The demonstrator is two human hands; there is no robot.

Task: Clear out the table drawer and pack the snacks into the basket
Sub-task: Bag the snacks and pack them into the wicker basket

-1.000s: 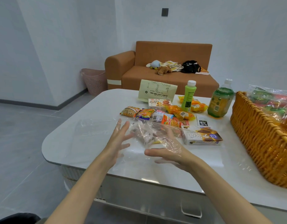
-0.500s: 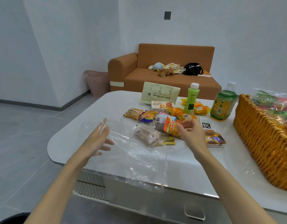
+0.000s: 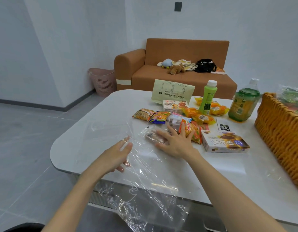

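Observation:
A clear plastic bag lies across the white table and hangs over its front edge. My left hand pinches the bag's raised left edge. My right hand lies flat with fingers spread, touching a pinkish packet inside the bag and an orange noodle packet. Several more snack packets and a chocolate pie box lie beyond. The wicker basket stands at the right with wrapped snacks in it.
A green bottle, a tea bottle, a biscuit box and a paper pouch stand at the table's far side. An orange sofa and a pink bin are behind. Grey floor lies to the left.
My right hand came down from above the orange packet and now lies flat on the packets. My left hand stays at the bag's left edge. The view moved closer.

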